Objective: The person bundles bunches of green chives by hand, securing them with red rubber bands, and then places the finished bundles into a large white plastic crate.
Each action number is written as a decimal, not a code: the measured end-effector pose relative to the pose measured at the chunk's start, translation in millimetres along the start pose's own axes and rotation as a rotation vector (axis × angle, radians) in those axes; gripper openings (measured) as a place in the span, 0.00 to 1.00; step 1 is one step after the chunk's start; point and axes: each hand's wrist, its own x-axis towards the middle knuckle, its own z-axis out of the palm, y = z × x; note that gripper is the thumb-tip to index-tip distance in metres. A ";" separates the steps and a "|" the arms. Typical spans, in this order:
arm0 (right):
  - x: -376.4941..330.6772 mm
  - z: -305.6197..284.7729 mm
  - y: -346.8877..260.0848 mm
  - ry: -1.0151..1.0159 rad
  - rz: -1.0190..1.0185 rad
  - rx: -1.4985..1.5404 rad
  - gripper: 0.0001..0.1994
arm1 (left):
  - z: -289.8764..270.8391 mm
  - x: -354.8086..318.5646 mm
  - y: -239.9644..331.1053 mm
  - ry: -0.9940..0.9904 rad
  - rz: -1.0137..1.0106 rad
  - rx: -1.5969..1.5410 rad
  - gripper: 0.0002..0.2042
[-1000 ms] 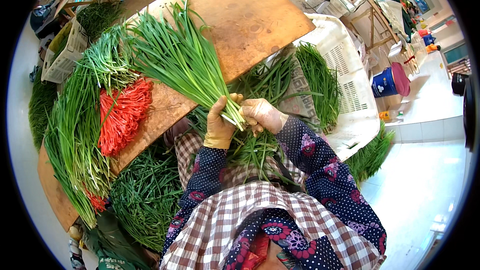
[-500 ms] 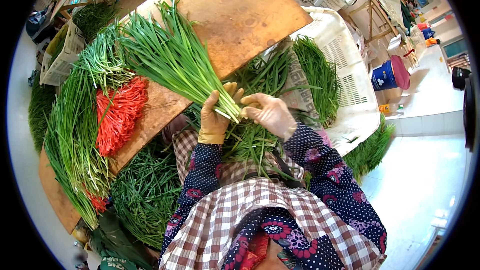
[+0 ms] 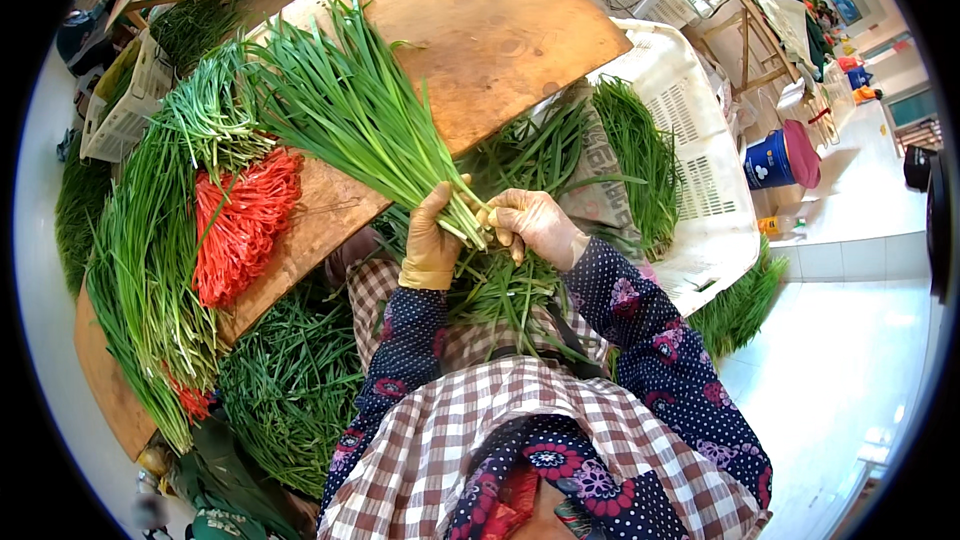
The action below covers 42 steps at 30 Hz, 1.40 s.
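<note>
Head view: left hand (image 3: 432, 240), in a tan glove, is wrapped around the stem end of a chive bunch (image 3: 345, 105); fingers pressed together on it. Right hand (image 3: 532, 223) touches the same stem end from the other side, fingers curled and pinching at the stalks. The bunch fans out from the near edge of the board (image 3: 480, 30) toward its far left corner, leaves flat, slender, glossy green, stems pale at the base. No band visible on it, so it reads as gathered but not yet tied. Along the board's left edge lie piled chives (image 3: 150, 240), apparently sorted already, beside a heap of thin red bands (image 3: 240, 225). Loose chives (image 3: 290, 390) remain below the board's near edge, more on the white slatted crate (image 3: 710, 170) at right. Board is worn brown wood, smooth.
</note>
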 end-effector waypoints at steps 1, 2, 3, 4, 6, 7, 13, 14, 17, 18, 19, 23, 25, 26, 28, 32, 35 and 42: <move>-0.4 1.6 -0.6 0.008 -0.011 -0.014 0.10 | 3.1 -1.6 0.6 -0.012 0.002 -0.010 0.14; -0.7 3.4 -3.6 0.029 0.000 -0.097 0.11 | 3.2 -1.3 3.2 -0.055 0.001 -0.014 0.14; -0.3 5.1 -4.1 0.044 0.006 -0.142 0.11 | 5.5 -2.2 3.1 -0.018 0.035 -0.011 0.14; 0.4 6.8 -4.2 0.059 0.012 -0.187 0.11 | 9.8 -3.7 2.2 0.018 0.069 -0.007 0.13; 0.2 10.6 -5.7 0.103 0.017 -0.260 0.10 | 19.9 -6.2 1.9 0.077 0.116 -0.013 0.13; -0.8 12.6 -7.1 0.132 0.016 -0.288 0.10 | 22.1 -6.5 1.2 0.099 0.128 -0.023 0.12; 8.7 19.7 7.1 0.275 -0.195 -0.430 0.09 | 7.0 -3.9 0.4 0.085 0.079 0.010 0.16; 7.7 19.3 5.5 0.276 -0.204 -0.450 0.09 | 7.6 -4.2 0.0 0.090 0.085 0.016 0.16; 13.0 16.7 9.2 0.217 -0.251 -0.426 0.08 | 2.8 -4.0 -0.5 0.108 0.070 0.001 0.16; 16.2 14.9 11.8 0.188 -0.269 -0.403 0.08 | 0.1 -3.2 -1.4 0.113 0.059 -0.009 0.16; 19.1 12.5 12.2 0.142 -0.256 -0.319 0.08 | -2.0 -2.0 -2.7 0.103 0.048 -0.038 0.16; 25.0 6.5 13.2 -0.010 -0.227 -0.035 0.09 | -5.1 -1.6 -3.6 0.076 0.018 -0.107 0.16; 18.2 6.5 8.7 -0.058 -0.153 0.110 0.10 | -4.1 -0.9 -3.6 0.061 0.013 -0.124 0.16; 17.6 9.2 12.2 -0.009 -0.175 0.101 0.10 | -4.4 -1.4 -3.4 0.052 0.016 -0.131 0.16; 21.6 8.4 29.4 0.013 -0.308 0.225 0.10 | -2.3 -2.2 -3.8 0.051 0.025 -0.124 0.16; 12.9 10.6 30.0 0.039 -0.375 0.264 0.10 | -0.9 -2.5 -3.2 0.050 0.046 -0.102 0.16; 4.6 9.4 22.8 0.116 -0.391 0.296 0.10 | 1.2 -2.9 -3.0 0.077 0.044 -0.097 0.16; -34.2 -15.1 16.9 0.119 -0.546 0.625 0.09 | 9.1 -5.8 -1.5 0.107 0.048 -0.072 0.10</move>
